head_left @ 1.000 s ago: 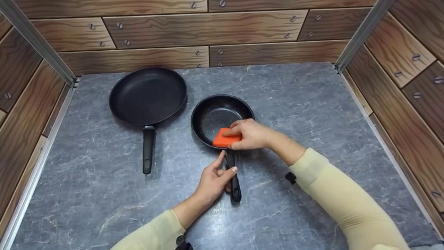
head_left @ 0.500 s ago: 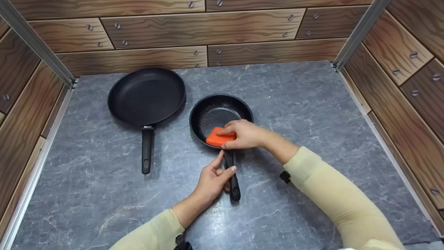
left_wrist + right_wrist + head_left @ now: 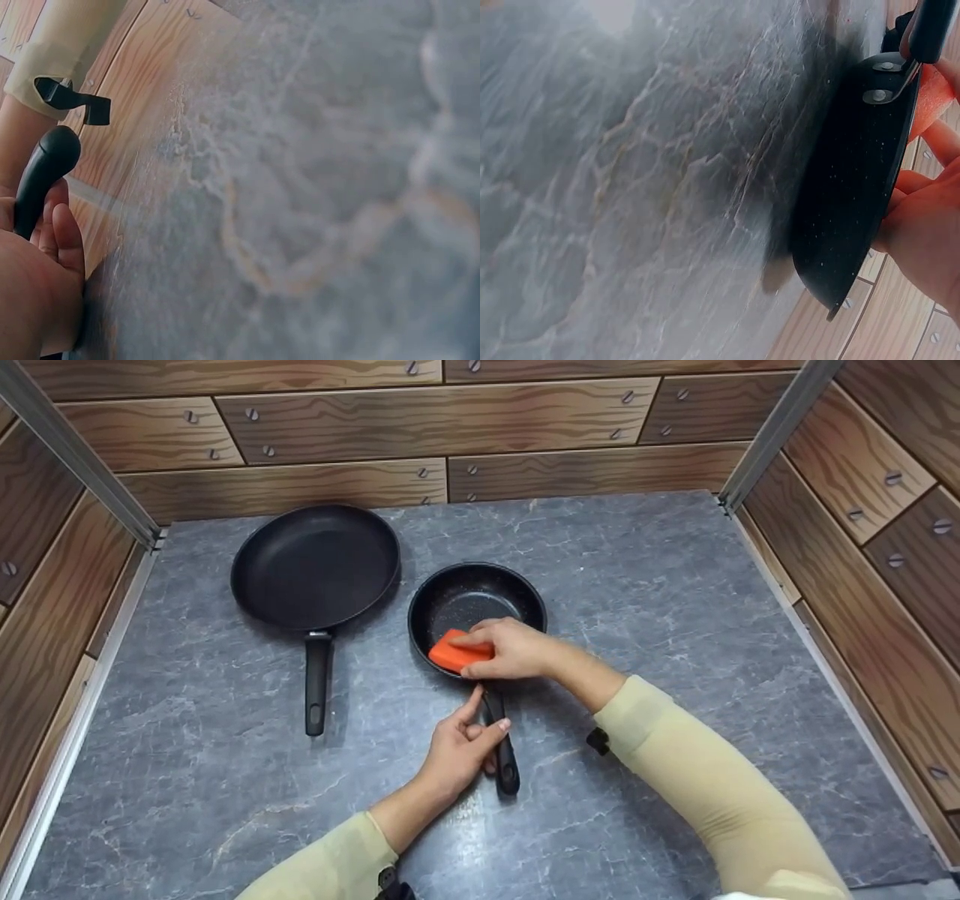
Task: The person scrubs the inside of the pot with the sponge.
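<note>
A small black frying pan (image 3: pixel 480 604) with a speckled inside stands on the grey marbled surface, its handle (image 3: pixel 508 769) pointing toward the person. My left hand (image 3: pixel 459 754) grips that handle near the pan, thumb on top and index finger stretched toward the rim. In the left wrist view the handle's end (image 3: pixel 51 161) pokes out past the curled fingers. My right hand (image 3: pixel 514 649) holds an orange sponge (image 3: pixel 448 652) against the near left inside of the pan. From the right wrist view the pan's outer side (image 3: pixel 851 172) shows, with the sponge (image 3: pixel 931 97) partly hidden behind its rim.
A larger black frying pan (image 3: pixel 319 570) lies to the left, its handle (image 3: pixel 316 690) also toward the person. Wood-patterned walls (image 3: pixel 442 424) enclose the marbled surface (image 3: pixel 645 555) at the back and both sides, with metal posts (image 3: pixel 772 435) in the corners.
My right hand has slid the orange sponge leftward along the near inside of the small pan. The left hand keeps its grip on the handle, and both pans stay in place.
</note>
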Demonstrator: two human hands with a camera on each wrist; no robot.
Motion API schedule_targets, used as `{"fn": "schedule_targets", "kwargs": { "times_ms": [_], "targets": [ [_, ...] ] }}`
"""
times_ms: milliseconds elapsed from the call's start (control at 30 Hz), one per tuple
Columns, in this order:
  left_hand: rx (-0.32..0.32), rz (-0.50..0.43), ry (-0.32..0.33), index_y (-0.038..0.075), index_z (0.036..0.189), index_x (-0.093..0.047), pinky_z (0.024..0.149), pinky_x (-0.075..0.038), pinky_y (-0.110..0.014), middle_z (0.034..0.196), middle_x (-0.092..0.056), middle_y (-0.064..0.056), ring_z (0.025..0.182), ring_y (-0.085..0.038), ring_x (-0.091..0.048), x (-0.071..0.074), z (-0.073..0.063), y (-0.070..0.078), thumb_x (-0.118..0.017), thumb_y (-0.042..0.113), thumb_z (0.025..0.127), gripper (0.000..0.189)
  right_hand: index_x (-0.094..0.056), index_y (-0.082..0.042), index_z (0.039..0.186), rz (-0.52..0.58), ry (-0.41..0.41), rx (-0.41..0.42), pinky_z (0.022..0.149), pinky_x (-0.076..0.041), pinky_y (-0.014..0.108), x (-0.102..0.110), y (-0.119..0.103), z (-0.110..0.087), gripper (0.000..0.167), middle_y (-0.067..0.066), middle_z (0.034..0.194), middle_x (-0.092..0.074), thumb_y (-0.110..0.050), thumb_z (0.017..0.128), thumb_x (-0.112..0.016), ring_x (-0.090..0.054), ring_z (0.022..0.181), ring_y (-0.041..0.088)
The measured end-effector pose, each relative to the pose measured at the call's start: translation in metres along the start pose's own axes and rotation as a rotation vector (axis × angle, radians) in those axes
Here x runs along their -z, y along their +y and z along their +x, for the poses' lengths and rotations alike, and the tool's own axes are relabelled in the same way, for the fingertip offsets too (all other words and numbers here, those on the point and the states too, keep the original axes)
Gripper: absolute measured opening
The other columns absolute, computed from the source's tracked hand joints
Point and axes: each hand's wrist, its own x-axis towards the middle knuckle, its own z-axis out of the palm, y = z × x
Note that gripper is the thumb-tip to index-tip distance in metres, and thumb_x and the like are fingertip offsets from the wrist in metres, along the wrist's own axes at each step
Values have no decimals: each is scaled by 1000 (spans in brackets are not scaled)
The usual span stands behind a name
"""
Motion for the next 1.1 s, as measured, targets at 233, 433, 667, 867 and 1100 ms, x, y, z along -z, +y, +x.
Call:
{"fn": "schedule_targets", "kwargs": {
  "times_ms": [233,433,667,867,1100],
  "targets": [
    [2,-3,-3,-2,166,-24,46,-51,-22,63,-68,0,43,-10,-54,0,0,-1,-74,11,100,83,-61,-23,153,21,14,11,116,-42,53,-3,-1,8,63,18,150,-58,-48,96,-72,-54,136,39],
    [0,7,-5,-2,166,-24,47,-50,-22,62,-67,-1,43,-10,-53,1,0,0,-74,12,101,83,-60,-25,153,44,20,-16,118,-40,52,-4,-4,16,63,18,154,-55,-48,97,-71,-51,140,40],
    [4,16,-8,-2,165,-25,47,-50,-21,61,-65,1,43,-9,-52,0,-1,2,-74,11,100,82,-57,-30,156,55,31,-31,117,-40,53,-6,-5,25,62,15,157,-52,-50,98,-70,-49,141,39],
    [-14,15,-3,-2,165,-26,46,-50,-22,60,-64,1,42,-10,-52,0,0,1,-74,10,100,82,-58,-30,155,64,83,-13,116,-41,51,-9,-4,32,61,14,155,-54,-50,98,-70,-52,139,35],
    [-14,19,0,0,165,-27,46,-52,-23,59,-63,0,43,-11,-53,0,0,0,-75,10,99,82,-58,-30,155,65,135,-3,115,-43,50,-12,-4,40,61,16,156,-52,-49,98,-71,-52,139,35]
  ]
}}
